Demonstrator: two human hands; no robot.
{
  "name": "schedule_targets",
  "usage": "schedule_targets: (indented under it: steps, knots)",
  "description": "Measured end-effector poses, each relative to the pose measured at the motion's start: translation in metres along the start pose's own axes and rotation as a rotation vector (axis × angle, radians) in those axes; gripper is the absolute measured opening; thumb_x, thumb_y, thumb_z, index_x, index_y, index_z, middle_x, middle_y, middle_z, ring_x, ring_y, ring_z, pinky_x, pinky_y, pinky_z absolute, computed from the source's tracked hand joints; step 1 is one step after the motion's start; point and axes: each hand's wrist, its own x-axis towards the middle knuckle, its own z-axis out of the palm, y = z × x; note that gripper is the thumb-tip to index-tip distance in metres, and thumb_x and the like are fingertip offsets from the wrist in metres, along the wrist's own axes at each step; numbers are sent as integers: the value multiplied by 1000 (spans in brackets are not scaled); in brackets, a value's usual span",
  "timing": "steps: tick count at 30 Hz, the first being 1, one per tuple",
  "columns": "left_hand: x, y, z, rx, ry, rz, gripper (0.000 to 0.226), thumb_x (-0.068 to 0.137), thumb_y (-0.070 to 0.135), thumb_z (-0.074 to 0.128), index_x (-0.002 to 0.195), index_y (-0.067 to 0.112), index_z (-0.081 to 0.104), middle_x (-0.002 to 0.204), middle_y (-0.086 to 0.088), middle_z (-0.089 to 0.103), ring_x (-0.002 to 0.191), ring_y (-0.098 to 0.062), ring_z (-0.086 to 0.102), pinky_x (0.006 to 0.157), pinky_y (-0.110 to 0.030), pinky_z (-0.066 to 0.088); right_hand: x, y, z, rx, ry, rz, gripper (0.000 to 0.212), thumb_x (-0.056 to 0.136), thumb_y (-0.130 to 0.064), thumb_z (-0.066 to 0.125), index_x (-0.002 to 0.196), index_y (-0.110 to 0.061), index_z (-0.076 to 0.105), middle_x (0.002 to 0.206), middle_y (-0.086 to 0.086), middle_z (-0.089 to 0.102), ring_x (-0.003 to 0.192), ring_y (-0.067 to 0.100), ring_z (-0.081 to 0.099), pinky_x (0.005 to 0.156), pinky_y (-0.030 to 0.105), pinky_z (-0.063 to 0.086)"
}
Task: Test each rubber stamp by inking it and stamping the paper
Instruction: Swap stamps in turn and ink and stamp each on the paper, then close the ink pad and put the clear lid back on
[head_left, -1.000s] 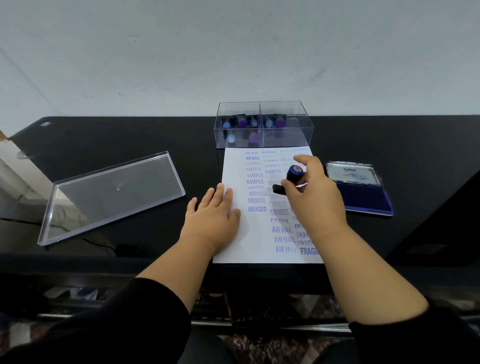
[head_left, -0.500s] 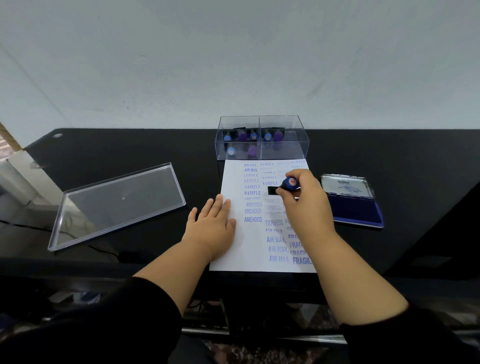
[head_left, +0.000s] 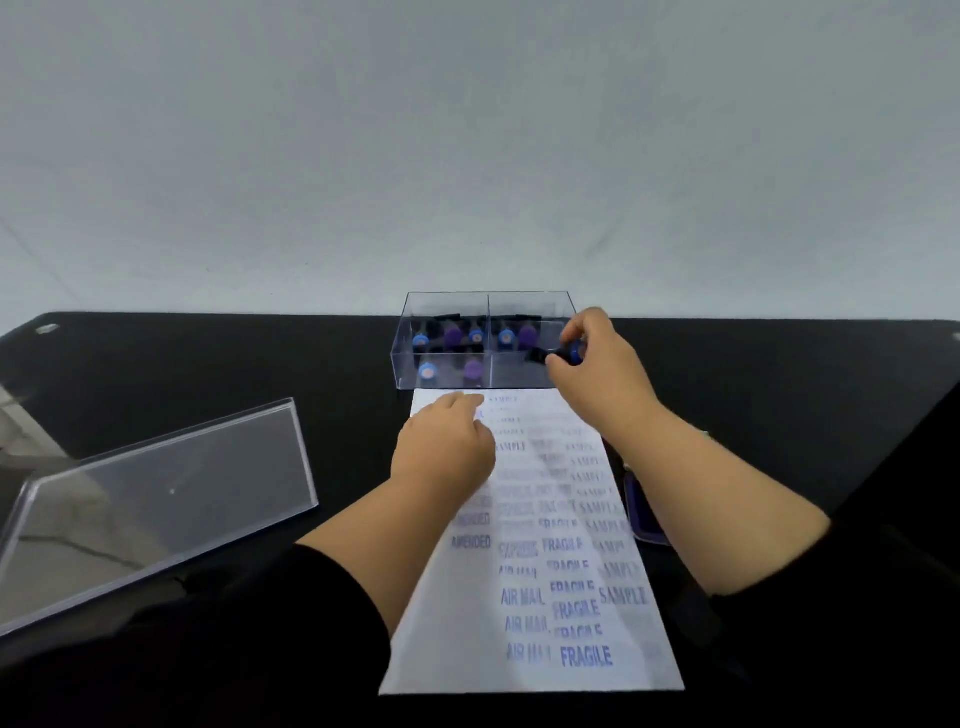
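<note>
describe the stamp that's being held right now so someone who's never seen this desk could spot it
Find the clear plastic box at the far end of the stamped paper. At its right end, the right hand pinches a black stamp with a blue cap. It alone is in fingers; the rest sit inside.

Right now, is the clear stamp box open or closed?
Open. The clear box has no cover on top; its lid lies flat on the table, apart, to the left.
</note>
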Motion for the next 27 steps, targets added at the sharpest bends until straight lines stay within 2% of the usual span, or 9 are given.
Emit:
schedule_targets:
  steps: [2, 5, 7, 10, 13, 18, 20, 24, 27]
  knots:
    - [25, 8, -2, 30, 15, 69, 47, 100, 21, 32, 147, 21, 33, 155, -1, 27, 139, -20, 29, 112, -34, 26, 24, 5, -8, -42, 6, -29, 9, 90, -13, 54, 94, -20, 48, 81, -5, 51, 69, 12, 49, 59, 21, 41]
    - [63, 14, -6, 85, 17, 118, 49, 101, 23, 29, 150, 20, 24, 160, -2, 8, 146, -18, 10, 116, -34, 15, 58, 13, -20, -142, -28, -46, 8, 90, -14, 55, 91, -22, 56, 90, -5, 57, 80, 12, 50, 58, 13, 35]
    - [88, 16, -8, 121, 15, 136, 51, 102, 24, 28, 151, 19, 19, 160, -1, -1, 147, -18, 3, 116, -34, 11, 80, 15, -25, -219, -68, -44, 7, 92, -16, 53, 93, -21, 58, 94, -5, 56, 85, 12, 48, 60, 18, 34]
    - [121, 15, -8, 187, -21, 139, 52, 102, 26, 26, 152, 17, 14, 160, -2, -6, 147, -18, -1, 118, -35, 9, 109, 17, -26, -342, -114, -46, 15, 95, -18, 46, 106, -18, 56, 100, -1, 54, 88, 15, 48, 71, 24, 36]
    - [149, 13, -8, 216, -111, 126, 53, 102, 28, 20, 153, 17, 8, 160, -3, -7, 147, -19, -5, 119, -37, 4, 136, 21, -19, -447, -174, -61, 25, 96, -16, 39, 117, -16, 51, 111, 5, 54, 87, 18, 50, 70, 26, 37]
    - [176, -2, -1, 325, -202, 161, 54, 103, 34, 14, 153, 22, -1, 160, 1, -10, 147, -18, -9, 117, -39, -4, 169, 27, -5, -648, -335, -126, 32, 95, -9, 45, 127, -15, 46, 125, 8, 50, 102, 19, 50, 79, 25, 38]
    - [178, -9, 5, 321, -216, 169, 54, 102, 35, 15, 153, 24, -1, 160, 3, -9, 147, -17, -8, 117, -40, -5, 177, 27, 1, -746, -368, -156, 33, 95, -8, 47, 127, -12, 46, 122, 8, 52, 98, 17, 49, 76, 25, 36]
    - [176, -12, 8, 283, -208, 178, 54, 102, 35, 15, 153, 25, 0, 160, 5, -9, 146, -15, -9, 117, -40, -6, 187, 26, 13, -980, -451, -192, 26, 97, -14, 46, 120, -4, 51, 116, 13, 57, 99, 24, 55, 73, 29, 40]
    - [176, -12, 8, 272, -205, 182, 53, 102, 36, 15, 153, 26, 0, 160, 6, -9, 146, -13, -9, 117, -40, -7, 194, 28, 23, -1164, -533, -198, 21, 93, -7, 48, 112, -2, 58, 112, 13, 60, 78, 18, 48, 53, 24, 33]
